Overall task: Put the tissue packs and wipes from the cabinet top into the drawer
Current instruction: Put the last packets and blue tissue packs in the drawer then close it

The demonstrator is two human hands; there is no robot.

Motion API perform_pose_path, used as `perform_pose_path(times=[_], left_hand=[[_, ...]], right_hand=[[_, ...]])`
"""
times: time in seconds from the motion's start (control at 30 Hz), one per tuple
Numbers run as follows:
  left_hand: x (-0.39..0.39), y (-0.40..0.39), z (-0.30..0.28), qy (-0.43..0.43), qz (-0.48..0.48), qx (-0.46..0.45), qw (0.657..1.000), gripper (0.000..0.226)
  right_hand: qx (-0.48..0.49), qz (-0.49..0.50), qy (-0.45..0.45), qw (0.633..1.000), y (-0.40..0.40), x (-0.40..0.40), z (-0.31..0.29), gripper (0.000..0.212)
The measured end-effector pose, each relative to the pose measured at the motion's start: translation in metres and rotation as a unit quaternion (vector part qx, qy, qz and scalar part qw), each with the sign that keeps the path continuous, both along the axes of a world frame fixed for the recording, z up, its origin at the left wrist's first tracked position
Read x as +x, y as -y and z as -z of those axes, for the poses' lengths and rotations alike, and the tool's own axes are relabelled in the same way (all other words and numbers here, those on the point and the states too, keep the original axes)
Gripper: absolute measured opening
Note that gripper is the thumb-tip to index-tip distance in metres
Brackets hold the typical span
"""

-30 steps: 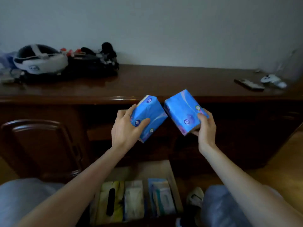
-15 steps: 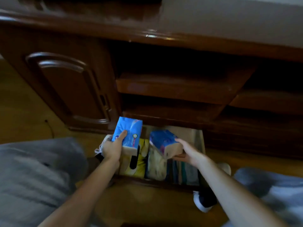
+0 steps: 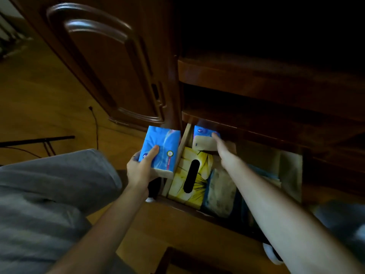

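Dark wood cabinet (image 3: 122, 76), open drawer (image 3: 290, 171) already crowded (yellow box (image 3: 189, 175) included). Right hand (image 3: 223, 153) pushes its blue pack (image 3: 203, 135) deeper in than half a second ago; it could jam under the shelf. Left hand (image 3: 141, 171) grips the second pack (image 3: 161, 147) beside the drawer.

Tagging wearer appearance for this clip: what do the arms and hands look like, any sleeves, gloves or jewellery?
Both forearms are bare to the frame edge, no sleeves in view. Left hand and right hand are ungloved; no watch or bracelet visible. Rings cannot be made out in the dim light.
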State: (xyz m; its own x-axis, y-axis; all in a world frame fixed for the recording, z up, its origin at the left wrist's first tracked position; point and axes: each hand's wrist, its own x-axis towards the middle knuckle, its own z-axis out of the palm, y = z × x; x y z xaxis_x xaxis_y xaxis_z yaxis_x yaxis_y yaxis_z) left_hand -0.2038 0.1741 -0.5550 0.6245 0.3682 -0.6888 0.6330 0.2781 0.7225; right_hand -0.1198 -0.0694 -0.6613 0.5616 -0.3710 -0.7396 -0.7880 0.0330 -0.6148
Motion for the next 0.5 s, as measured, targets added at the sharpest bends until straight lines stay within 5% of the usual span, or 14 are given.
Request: perform_pose_path(times=[0.17, 0.5], left_hand=[[0.004, 0.0, -0.007, 0.003, 0.001, -0.006, 1.0, 0.062], [0.004, 0.018, -0.005, 0.003, 0.079, -0.004, 0.997, 0.068]], right_hand=[[-0.172, -0.219, -0.032, 0.96, -0.01, 0.015, 0.011, 0.067], [-0.141, -0.307, -0.053, 0.94, 0.014, 0.007, 0.02, 0.043]])
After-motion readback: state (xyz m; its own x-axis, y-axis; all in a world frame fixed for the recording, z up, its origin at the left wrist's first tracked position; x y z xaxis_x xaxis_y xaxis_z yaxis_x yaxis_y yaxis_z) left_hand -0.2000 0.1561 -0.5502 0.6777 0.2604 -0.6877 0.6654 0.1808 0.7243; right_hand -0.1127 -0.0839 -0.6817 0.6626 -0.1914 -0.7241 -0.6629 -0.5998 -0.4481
